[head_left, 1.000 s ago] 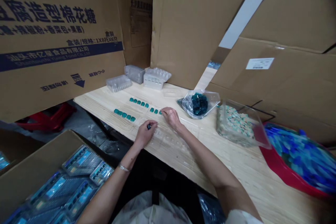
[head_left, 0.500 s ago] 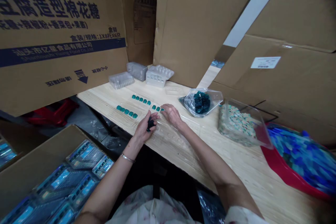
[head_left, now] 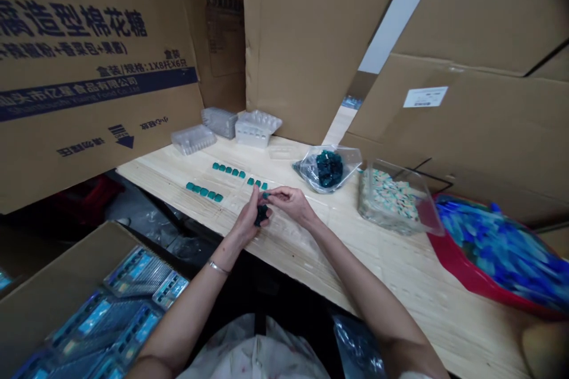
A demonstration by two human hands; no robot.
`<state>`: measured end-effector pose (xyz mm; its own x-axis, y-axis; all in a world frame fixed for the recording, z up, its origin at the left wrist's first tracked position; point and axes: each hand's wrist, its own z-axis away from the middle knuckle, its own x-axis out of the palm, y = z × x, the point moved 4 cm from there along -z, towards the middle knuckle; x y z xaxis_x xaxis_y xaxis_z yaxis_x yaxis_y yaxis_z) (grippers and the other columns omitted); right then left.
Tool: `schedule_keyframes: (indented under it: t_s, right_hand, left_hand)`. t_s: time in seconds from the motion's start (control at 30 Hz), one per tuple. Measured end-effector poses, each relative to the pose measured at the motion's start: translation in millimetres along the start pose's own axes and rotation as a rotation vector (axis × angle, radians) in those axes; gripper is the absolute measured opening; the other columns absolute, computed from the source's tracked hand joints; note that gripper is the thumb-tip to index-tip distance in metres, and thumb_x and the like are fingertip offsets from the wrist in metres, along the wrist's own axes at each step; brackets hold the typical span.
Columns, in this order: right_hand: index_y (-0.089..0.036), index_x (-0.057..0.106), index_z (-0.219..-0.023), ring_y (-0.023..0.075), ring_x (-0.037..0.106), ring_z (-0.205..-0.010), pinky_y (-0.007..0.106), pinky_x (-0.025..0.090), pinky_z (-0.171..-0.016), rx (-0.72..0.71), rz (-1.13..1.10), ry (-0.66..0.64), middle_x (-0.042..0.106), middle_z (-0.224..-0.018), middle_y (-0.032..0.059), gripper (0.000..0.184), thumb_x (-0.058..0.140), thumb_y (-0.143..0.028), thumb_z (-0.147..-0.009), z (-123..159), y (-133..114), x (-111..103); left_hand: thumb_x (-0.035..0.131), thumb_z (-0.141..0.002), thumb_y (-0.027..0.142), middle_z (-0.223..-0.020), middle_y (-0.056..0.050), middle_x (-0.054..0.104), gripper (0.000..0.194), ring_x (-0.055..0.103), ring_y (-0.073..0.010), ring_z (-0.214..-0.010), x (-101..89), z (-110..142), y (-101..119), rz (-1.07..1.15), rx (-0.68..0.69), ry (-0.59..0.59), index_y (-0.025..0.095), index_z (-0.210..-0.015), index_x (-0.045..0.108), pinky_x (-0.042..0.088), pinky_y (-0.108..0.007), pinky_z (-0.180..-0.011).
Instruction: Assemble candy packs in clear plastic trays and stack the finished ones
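Observation:
My left hand (head_left: 247, 217) is curled around a small heap of dark teal pieces (head_left: 261, 215) near the table's front edge. Close against its thumb, my right hand (head_left: 293, 204) pinches one small teal piece (head_left: 265, 195). Ahead of the hands lies a short row of three teal squares (head_left: 258, 183). Farther left are a back row of teal squares (head_left: 228, 170) and a front row of teal squares (head_left: 204, 192). They appear to sit in thin clear plastic trays, whose outlines are faint on the wood.
A bag of dark teal pieces (head_left: 329, 169) lies beyond my right hand. Right of it stand a clear bin of pale pieces (head_left: 393, 195) and a red basin (head_left: 462, 269) of blue strips. Clear plastic trays (head_left: 253, 130) are stacked at the back. A carton (head_left: 66, 260) of packaged goods stands lower left.
My right hand has drawn back from the short row to my left hand's fingertips and now pinches a teal piece there. The whole view has shifted slightly.

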<state>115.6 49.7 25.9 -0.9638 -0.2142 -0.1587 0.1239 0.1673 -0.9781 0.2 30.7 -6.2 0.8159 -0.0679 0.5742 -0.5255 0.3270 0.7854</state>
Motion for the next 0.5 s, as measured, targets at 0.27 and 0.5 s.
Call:
schedule_keyframes:
  t_s: [0.27,0.5]
  right_hand:
    - [-0.015,0.069,-0.08,0.0114,0.06,-0.059,0.025,0.049,-0.06,0.093,-0.169,0.128,0.067,-0.065,0.0011,0.028,0.073,-0.037,-0.064,10.5,4.9,-25.6]
    - [-0.018,0.072,-0.085,0.0139,0.063,-0.064,0.032,0.053,-0.069,0.095,-0.278,0.125,0.07,-0.072,0.0018,0.031,0.076,-0.037,-0.06,17.5,4.4,-24.7]
  left_hand:
    - [0.065,-0.071,0.045,-0.072,0.002,0.054,0.036,0.036,-0.003,-0.045,6.5,3.9,6.5,-0.327,0.168,0.029,0.015,-0.091,0.063,0.026,-0.014,-0.033]
    - [0.065,-0.071,0.044,-0.052,0.007,0.045,0.033,0.032,-0.003,-0.036,10.5,3.1,7.7,-0.424,0.22,0.069,0.016,-0.089,0.062,0.024,-0.016,-0.033]
